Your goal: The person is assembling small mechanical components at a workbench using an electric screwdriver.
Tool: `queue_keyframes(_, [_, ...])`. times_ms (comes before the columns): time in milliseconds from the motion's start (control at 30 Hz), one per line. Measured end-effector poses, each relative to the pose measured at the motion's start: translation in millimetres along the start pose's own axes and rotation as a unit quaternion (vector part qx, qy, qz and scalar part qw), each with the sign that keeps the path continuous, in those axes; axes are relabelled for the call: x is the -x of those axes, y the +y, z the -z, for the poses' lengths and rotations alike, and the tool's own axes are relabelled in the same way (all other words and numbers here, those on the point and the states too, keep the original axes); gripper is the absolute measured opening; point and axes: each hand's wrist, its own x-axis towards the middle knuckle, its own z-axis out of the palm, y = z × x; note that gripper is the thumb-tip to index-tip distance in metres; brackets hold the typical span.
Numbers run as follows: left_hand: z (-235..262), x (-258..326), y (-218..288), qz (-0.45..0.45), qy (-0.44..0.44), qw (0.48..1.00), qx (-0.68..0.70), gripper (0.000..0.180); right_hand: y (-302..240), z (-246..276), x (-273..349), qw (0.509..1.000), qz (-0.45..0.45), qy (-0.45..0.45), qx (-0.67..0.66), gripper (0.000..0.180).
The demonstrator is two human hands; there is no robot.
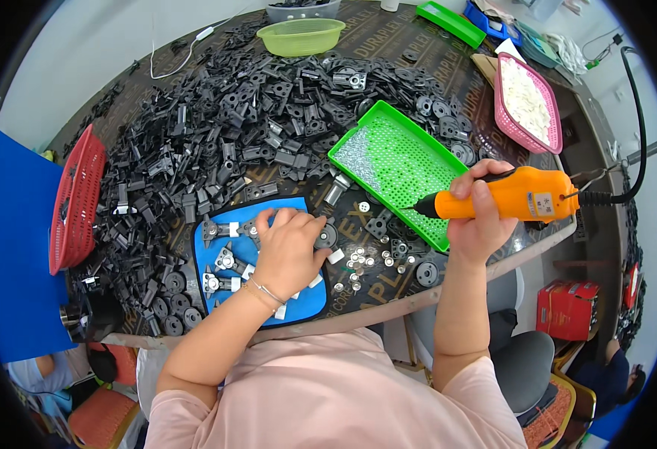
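In my right hand (482, 206) is an orange electric screwdriver (527, 194), its black tip pointing left over the edge of a green perforated tray (411, 168). Small silver screws (358, 161) lie heaped in that tray's left end. My left hand (287, 247) is closed over black plastic parts on a blue mat (298, 310), its fingers curled down and its thumb by a round black wheel (326, 236). The palm hides most of what it grips. Black bracket assemblies (220, 283) with white blocks rest on the mat beside it.
A big heap of black plastic parts (216, 120) covers the table's far and left side. Small silver round pieces (356, 260) lie right of the mat. A pink basket (527, 101) holds white pieces; a red basket (78, 198) stands left. The screwdriver's black cable (643, 127) hangs at right.
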Motion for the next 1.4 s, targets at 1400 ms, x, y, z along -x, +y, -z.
queue_keyframes(1400, [-10.3, 6.5, 2.7, -0.033, -0.061, 0.994, 0.079, 0.048, -8.3, -38.4, 18.1, 0.998, 0.025, -0.004, 0.051, 0.028])
